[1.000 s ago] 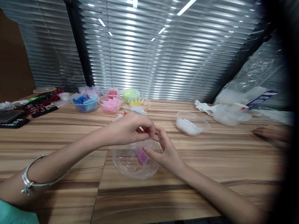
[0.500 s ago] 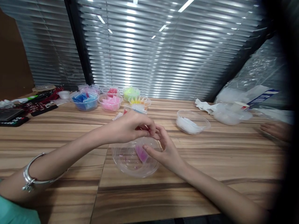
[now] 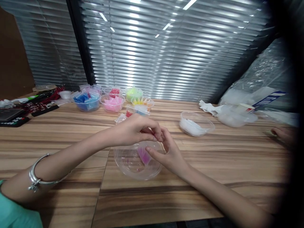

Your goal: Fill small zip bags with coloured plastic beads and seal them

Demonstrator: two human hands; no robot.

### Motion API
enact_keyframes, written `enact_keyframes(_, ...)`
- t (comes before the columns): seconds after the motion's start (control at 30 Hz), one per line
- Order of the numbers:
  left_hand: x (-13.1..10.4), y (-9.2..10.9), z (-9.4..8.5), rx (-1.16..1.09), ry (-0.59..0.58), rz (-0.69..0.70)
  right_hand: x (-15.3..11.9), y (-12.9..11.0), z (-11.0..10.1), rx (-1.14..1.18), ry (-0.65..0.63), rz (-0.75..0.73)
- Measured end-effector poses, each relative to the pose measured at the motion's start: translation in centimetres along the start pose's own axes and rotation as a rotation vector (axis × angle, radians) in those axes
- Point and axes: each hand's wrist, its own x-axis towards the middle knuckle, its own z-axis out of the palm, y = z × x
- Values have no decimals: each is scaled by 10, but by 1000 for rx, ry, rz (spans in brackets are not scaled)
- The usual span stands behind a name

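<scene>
A clear round plastic bowl [image 3: 133, 164] stands on the wooden table, with a small purple-pink packet [image 3: 144, 155] and a few tiny purple bits in it. Over the bowl's far rim, my left hand [image 3: 140, 128] reaches across with its fingers curled and pinched together; whatever they hold is too small or hidden to make out. My right hand [image 3: 167, 150] meets it from the right, its fingertips touching those of my left hand. Its thumb is apart from the fingers, above the packet, and nothing shows between them.
Behind are tubs of blue [image 3: 86, 102], pink [image 3: 112, 104], green [image 3: 133, 94] and yellow-orange pieces [image 3: 142, 103]. A clear bowl of white pieces [image 3: 193, 126] sits right of centre. Another person's hand [image 3: 282, 133] rests at the far right. A black device [image 3: 14, 122] lies left.
My left fingers have shifted slightly right and down against my right fingertips. The other person's hand at the far right has pulled back a little to the right.
</scene>
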Motion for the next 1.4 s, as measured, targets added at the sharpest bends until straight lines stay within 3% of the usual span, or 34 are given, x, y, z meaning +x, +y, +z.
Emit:
enact_keyframes(0.23,1,-2,3,60,-32,33,0,0,1,-16,9,-1)
enact_keyframes(0.5,-1,2,0,82,-108,-42,1,-5,1,37,-17,-33)
enact_keyframes(0.8,-2,-1,-4,98,-136,29,0,-4,0,-21,-18,-55)
enact_keyframes(1.4,-4,-4,-11,25,-207,-56,-2,-4,0,25,-52,-42)
